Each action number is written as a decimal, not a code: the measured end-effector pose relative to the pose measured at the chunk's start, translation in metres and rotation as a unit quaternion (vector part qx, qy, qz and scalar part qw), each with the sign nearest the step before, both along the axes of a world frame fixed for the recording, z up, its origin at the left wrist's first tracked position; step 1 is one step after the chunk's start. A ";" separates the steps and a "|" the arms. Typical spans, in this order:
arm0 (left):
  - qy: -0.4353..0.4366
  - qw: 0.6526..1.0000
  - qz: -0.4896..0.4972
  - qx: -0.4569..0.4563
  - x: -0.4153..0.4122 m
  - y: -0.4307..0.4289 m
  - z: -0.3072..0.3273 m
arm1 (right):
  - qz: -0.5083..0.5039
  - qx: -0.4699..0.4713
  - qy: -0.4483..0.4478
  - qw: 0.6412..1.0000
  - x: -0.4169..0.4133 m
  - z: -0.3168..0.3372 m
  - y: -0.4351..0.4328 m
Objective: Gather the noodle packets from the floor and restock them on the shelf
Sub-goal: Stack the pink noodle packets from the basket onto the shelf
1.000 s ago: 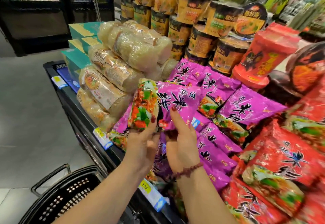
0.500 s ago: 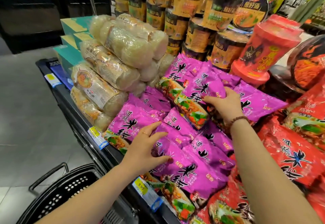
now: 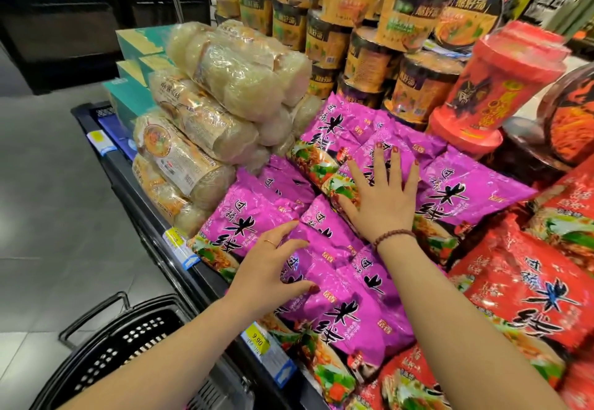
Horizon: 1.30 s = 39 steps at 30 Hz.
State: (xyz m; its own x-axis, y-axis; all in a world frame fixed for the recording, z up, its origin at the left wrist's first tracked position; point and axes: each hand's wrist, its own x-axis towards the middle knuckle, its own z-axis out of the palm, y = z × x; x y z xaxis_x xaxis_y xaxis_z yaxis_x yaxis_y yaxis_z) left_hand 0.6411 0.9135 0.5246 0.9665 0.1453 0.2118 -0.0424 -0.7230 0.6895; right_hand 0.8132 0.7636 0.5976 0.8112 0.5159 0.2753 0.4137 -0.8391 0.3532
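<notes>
Purple noodle packets (image 3: 337, 313) shine magenta, each with bold black brush characters, a small orange label and a food photo in green, orange and red at one end. The red packets (image 3: 530, 281) carry the same black characters and a green-flecked photo. The clear-wrapped noodle bundles (image 3: 238, 75) are pale cream. The teal boxes (image 3: 135, 43) have yellowish tops. The cup noodles (image 3: 363, 52) are orange-yellow with black bands; the tall tub (image 3: 501, 81) is bright red with a black figure. The price tag (image 3: 260, 340) is yellow on blue. The basket (image 3: 122, 355) is black, patterned with holes; the floor (image 3: 48, 200) is grey. The left hand (image 3: 266, 274) and right hand (image 3: 382, 194) have red nails; the bracelet (image 3: 393, 236) is dark red beads
</notes>
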 end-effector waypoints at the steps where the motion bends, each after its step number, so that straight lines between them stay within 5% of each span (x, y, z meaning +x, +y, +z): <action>1: 0.002 1.000 0.000 0.000 0.000 0.000 0.001 | 0.001 0.000 0.001 1.000 0.003 0.000 -0.001; 14: 0.019 0.999 -0.020 0.040 -0.013 0.017 0.026 | -0.011 0.005 0.045 0.999 -0.009 0.015 0.005; 19: -0.020 0.999 0.034 0.030 -0.049 0.060 0.037 | 0.107 0.178 0.015 0.978 -0.064 0.029 0.035; 23: 0.000 0.994 0.090 0.068 -0.102 0.106 0.035 | 0.219 0.201 0.030 0.954 -0.126 0.018 0.074; 30: 0.052 0.973 0.205 0.097 -0.215 0.178 -0.017 | 0.318 0.174 0.134 0.922 -0.227 -0.040 0.137; 39: 0.189 0.932 0.308 0.023 -0.328 0.210 -0.136 | 0.309 0.085 0.349 0.881 -0.289 -0.172 0.192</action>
State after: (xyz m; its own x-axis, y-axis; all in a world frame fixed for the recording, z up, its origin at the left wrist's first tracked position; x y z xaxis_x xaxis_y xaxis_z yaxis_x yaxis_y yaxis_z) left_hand 0.3131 1.1230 0.3883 0.7096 0.6965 -0.1067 0.6299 -0.5592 0.5389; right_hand 0.5245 0.9556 0.4260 0.3932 0.9173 -0.0633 0.8758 -0.3946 -0.2779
